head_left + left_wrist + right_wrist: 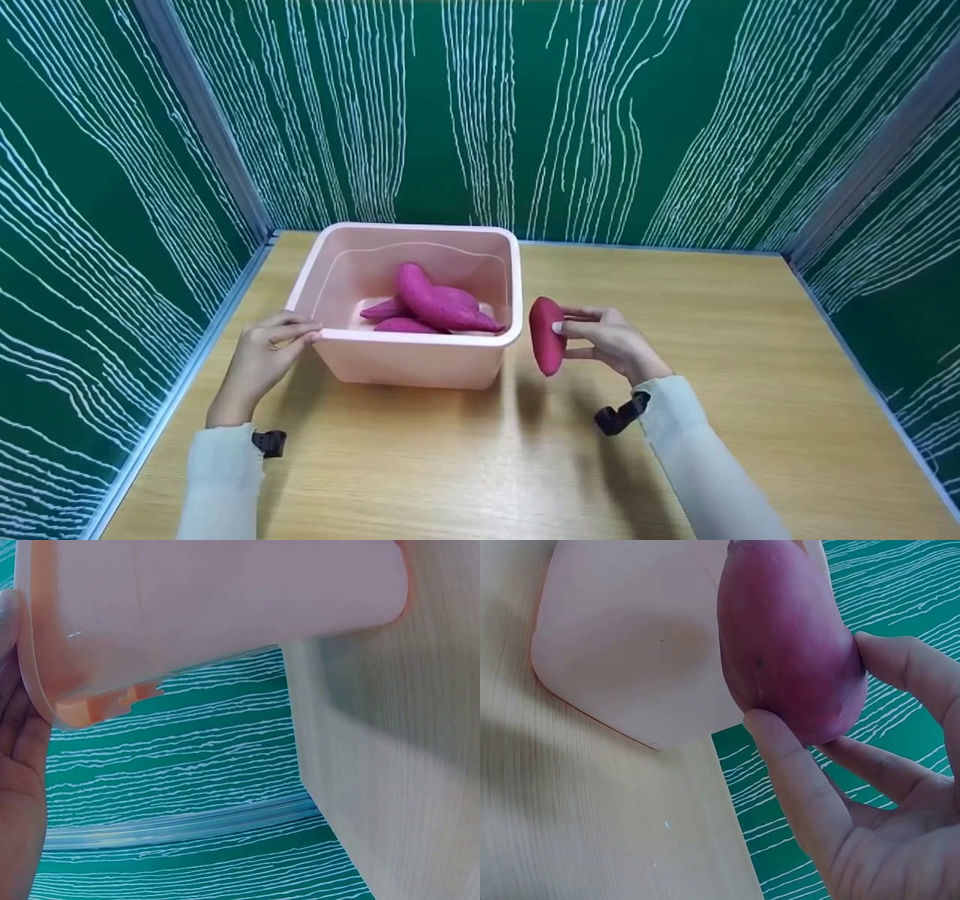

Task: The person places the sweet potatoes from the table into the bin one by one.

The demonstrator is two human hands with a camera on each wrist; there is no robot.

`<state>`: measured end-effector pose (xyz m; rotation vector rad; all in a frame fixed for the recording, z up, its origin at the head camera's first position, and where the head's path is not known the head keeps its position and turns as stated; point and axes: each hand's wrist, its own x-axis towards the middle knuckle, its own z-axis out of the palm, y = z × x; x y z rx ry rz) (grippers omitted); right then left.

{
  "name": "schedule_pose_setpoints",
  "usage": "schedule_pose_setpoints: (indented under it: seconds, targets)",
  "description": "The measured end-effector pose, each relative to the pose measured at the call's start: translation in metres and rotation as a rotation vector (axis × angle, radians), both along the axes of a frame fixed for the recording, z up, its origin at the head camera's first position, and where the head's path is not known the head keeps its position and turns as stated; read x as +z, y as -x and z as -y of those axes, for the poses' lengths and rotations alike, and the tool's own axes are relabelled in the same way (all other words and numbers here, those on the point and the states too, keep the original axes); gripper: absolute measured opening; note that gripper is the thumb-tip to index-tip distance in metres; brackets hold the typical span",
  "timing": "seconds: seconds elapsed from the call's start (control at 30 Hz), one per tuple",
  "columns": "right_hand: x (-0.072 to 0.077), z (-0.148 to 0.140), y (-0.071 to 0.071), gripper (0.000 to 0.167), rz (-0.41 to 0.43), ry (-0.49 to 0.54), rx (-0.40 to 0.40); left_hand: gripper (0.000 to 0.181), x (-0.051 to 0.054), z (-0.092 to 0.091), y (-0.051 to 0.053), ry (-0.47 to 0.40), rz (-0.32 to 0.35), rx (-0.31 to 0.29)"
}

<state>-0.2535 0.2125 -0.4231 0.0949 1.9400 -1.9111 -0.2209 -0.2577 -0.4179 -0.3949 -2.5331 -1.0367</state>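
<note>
A pink plastic bin [405, 362] stands on the table, and several purple sweet potatoes [442, 300] lie inside it. My left hand [262, 352] pinches the bin's rim at its near left corner; the left wrist view shows the fingers [28, 736] at that rim. To the right of the bin, my right hand [611, 341] holds a reddish sweet potato [548, 336] between thumb and fingers, above the table and apart from the bin. In the right wrist view this sweet potato [787, 637] covers part of the bin's wall.
A wooden table [675, 450] carries the bin. Green panels [480, 112] with wavy white lines rise behind it and on both sides, joined by metal corner posts [206, 112]. Small black devices [622, 414] are strapped to both wrists.
</note>
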Motion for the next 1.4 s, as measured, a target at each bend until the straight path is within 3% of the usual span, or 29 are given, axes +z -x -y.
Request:
schedule_pose_setpoints:
  seconds: [0.13, 0.73, 0.9, 1.13, 1.4]
  targets:
    - [0.001, -0.001, 0.0, 0.066, -0.012, 0.004, 0.005, 0.019, -0.001, 0.0, 0.001, 0.002, -0.026, -0.008]
    - [0.014, 0.001, 0.005, 0.072, 0.009, -0.031, 0.006, 0.019, 0.0, 0.0, 0.0, -0.004, -0.025, -0.005]
    - [0.019, 0.002, 0.006, 0.071, -0.005, -0.022, 0.02, 0.019, 0.0, 0.0, 0.001, -0.005, -0.017, -0.002]
    - [0.023, 0.001, 0.007, 0.069, -0.044, -0.036, 0.037, 0.018, -0.001, 0.0, 0.001, -0.021, -0.057, -0.021]
    - [0.033, 0.002, 0.008, 0.071, -0.028, -0.058, 0.037, 0.019, 0.0, 0.001, 0.001, -0.005, -0.021, -0.012]
